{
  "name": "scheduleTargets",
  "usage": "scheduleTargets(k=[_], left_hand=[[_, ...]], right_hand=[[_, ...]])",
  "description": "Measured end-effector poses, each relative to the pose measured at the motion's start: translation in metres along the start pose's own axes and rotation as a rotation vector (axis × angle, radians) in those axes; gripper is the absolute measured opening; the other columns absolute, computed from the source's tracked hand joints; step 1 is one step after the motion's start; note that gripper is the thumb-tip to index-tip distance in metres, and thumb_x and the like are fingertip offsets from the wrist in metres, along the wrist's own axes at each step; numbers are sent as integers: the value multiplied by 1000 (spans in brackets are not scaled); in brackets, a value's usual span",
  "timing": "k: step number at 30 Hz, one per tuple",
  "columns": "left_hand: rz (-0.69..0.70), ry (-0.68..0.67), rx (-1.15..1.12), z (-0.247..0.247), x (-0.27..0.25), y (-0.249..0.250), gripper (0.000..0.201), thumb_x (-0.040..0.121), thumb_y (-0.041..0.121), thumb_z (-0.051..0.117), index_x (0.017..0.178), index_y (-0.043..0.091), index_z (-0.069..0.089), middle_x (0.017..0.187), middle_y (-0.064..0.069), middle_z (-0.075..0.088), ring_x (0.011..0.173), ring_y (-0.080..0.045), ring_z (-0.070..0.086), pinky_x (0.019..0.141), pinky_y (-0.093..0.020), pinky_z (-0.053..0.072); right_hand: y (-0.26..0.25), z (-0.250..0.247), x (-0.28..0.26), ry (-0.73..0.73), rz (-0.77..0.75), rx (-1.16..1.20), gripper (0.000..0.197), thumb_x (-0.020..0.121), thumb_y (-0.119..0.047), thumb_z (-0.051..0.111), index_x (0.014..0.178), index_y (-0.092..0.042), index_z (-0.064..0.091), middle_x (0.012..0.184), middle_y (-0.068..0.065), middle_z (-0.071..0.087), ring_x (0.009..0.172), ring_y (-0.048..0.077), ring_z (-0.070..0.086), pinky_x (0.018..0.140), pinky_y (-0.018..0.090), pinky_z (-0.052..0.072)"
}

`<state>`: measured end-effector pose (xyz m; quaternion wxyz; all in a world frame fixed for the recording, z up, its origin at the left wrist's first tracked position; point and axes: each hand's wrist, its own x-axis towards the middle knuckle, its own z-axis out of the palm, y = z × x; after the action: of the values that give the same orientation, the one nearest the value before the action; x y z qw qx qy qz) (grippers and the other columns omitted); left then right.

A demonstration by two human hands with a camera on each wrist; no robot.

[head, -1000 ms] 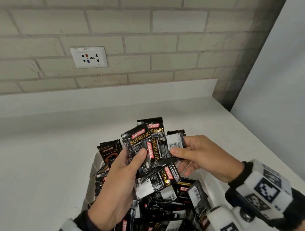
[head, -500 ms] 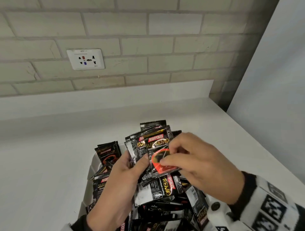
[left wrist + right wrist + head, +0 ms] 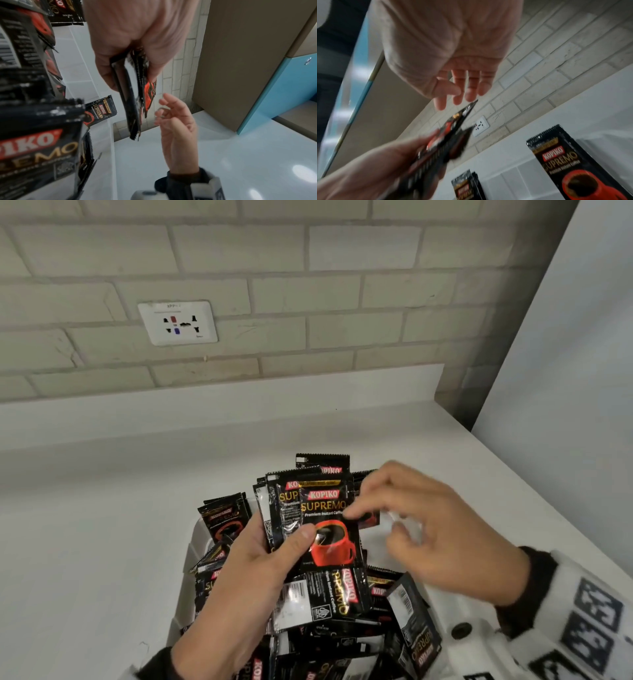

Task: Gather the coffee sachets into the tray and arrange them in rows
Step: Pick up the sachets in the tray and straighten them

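Right hand (image 3: 435,529) has let go of stack since half second ago, now just right of it, fingers loosely spread, holding nothing. Left hand (image 3: 253,573) grips fanned stack (image 3: 318,508) upright, thumb pressed on front sachet's red cup. Below hands, loose sachets (image 3: 342,621) heaped in white tray (image 3: 197,539). Tray on white counter (image 3: 85,542). Beyond: brick wall, socket (image 3: 178,322).
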<state>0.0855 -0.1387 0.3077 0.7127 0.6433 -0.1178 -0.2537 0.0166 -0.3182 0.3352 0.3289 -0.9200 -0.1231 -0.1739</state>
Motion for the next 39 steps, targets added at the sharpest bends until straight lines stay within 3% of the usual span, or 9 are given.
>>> scheduleTargets(k=[3, 6, 8, 14, 25, 29, 31, 34, 39], left_hand=[[22, -3, 47, 1, 1, -3, 35, 70, 25, 63, 105, 23, 61, 97, 7, 74, 90, -7, 69, 77, -26, 47], [50, -26, 101, 3, 1, -5, 36, 70, 26, 63, 105, 23, 61, 98, 5, 73, 92, -9, 69, 81, -29, 49], [64, -33, 119, 2, 1, -6, 36, 70, 28, 64, 105, 23, 61, 98, 4, 73, 91, -10, 69, 77, -27, 50], [69, 11, 46, -6, 4, -5, 33, 70, 27, 62, 102, 23, 63, 96, 3, 74, 88, -14, 70, 80, -37, 50], [127, 60, -3, -16, 16, -2, 22, 72, 17, 63, 94, 15, 64, 88, 1, 75, 77, -13, 72, 55, -20, 54], [146, 115, -46, -28, 17, 4, 18, 77, 12, 59, 94, 14, 62, 79, 3, 75, 65, -6, 70, 47, -15, 51], [147, 119, -67, -34, 17, 4, 28, 68, 22, 68, 94, 14, 62, 81, 3, 75, 64, -4, 69, 47, -14, 50], [144, 137, -30, -42, 16, -1, 81, 24, 60, 87, 92, 20, 67, 90, -2, 75, 75, -14, 72, 53, -19, 54], [108, 128, -35, -47, 14, -3, 88, 11, 62, 86, 88, 23, 69, 92, -4, 75, 77, -18, 72, 52, -23, 55]], right_hand=[[2, -12, 16, 138, 61, -74, 28, 76, -35, 49, 99, -31, 64, 90, -12, 54, 85, -8, 45, 75, 6, 34], [0, -15, 30, -84, 197, -171, 48, 70, -51, 67, 113, -33, 57, 96, -18, 50, 92, -6, 42, 79, 10, 34], [-2, -12, 34, -197, 254, -183, 52, 69, -44, 73, 116, -33, 53, 93, -19, 49, 87, -6, 44, 78, 11, 37], [0, -15, 41, -115, 361, 137, 24, 74, -17, 74, 83, -34, 59, 64, -11, 53, 56, -1, 47, 60, 14, 41], [10, -39, 63, -135, 325, 125, 17, 78, -14, 70, 67, -25, 62, 56, -21, 60, 55, -4, 52, 57, 7, 39], [40, -55, 61, -111, 376, 96, 17, 79, -10, 69, 69, -22, 62, 64, -11, 60, 55, -4, 49, 57, 10, 40], [57, -49, 56, -190, 417, 50, 18, 79, -9, 69, 70, -22, 62, 67, -10, 60, 55, -6, 50, 59, 9, 39], [79, -33, 49, -272, 459, -37, 19, 81, -12, 68, 70, -26, 61, 70, -13, 60, 59, -12, 52, 61, 4, 37], [102, -18, 47, -278, 486, -71, 20, 81, -17, 68, 68, -31, 60, 70, -16, 58, 64, -7, 51, 62, 6, 36]])
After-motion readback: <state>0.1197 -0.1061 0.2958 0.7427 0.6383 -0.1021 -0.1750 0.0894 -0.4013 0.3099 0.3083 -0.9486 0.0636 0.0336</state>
